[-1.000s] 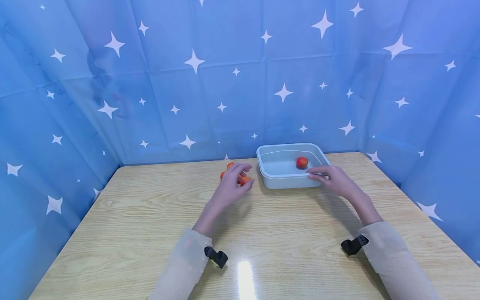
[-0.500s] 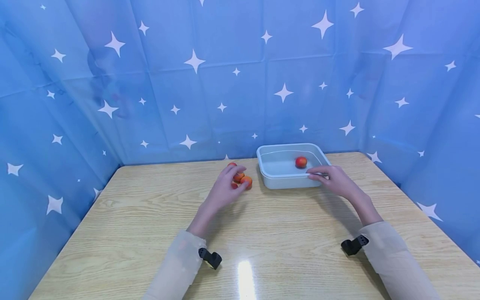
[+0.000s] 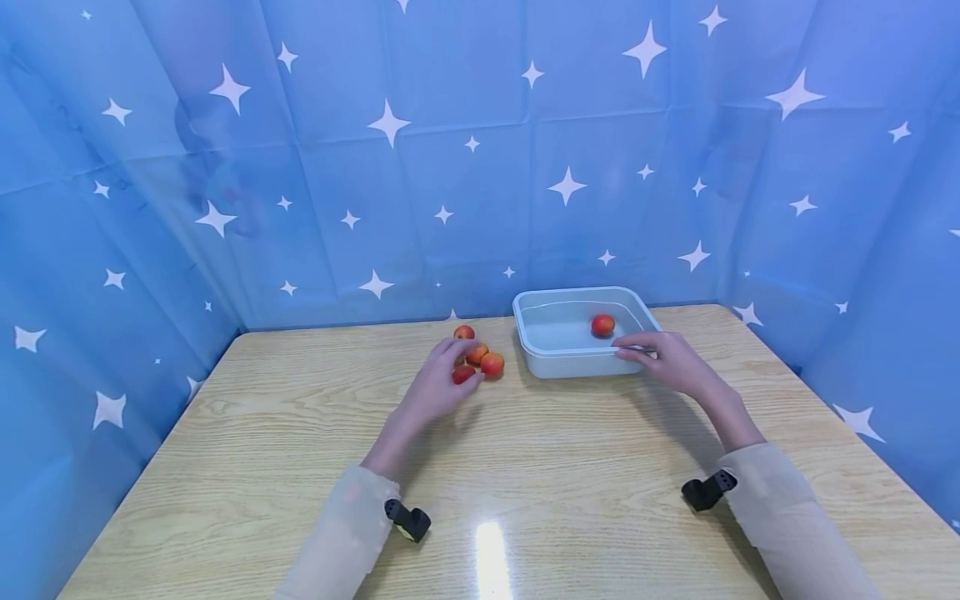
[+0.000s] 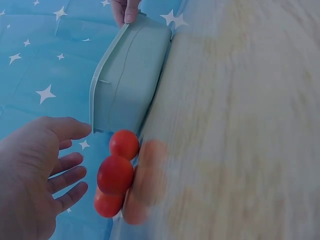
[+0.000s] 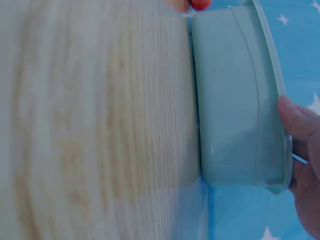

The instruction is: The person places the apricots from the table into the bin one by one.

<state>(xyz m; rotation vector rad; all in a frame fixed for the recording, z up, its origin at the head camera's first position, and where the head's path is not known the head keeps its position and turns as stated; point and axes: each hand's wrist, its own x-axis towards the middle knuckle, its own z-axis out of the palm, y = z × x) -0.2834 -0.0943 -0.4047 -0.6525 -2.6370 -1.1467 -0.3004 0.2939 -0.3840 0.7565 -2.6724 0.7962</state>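
My left hand (image 3: pixel 437 385) is beside a cluster of small round red-orange fruits on the table, thumb and fingers spread apart with nothing between them. One red fruit (image 3: pixel 463 374) lies nearest, just between thumb and fingertips in the head view; another fruit (image 3: pixel 492 364) sits to its right. In the left wrist view the hand (image 4: pixel 37 175) stands apart from the fruits (image 4: pixel 115 174). My right hand (image 3: pixel 671 360) pinches the near-right rim of a pale blue-grey plastic bin (image 3: pixel 577 364), thumb outside in the right wrist view. A single red fruit (image 3: pixel 603 325) rests inside the bin.
The wooden table (image 3: pixel 300 467) runs back to a blue curtain (image 3: pixel 450 167) with white stars, which also hangs at both sides. The bin stands at the back edge, right of the fruit cluster. Black cameras are strapped at both sleeves.
My left hand has drawn back leftward and toward me, uncovering more of the fruits on the table. The right hand stays on the bin's rim.
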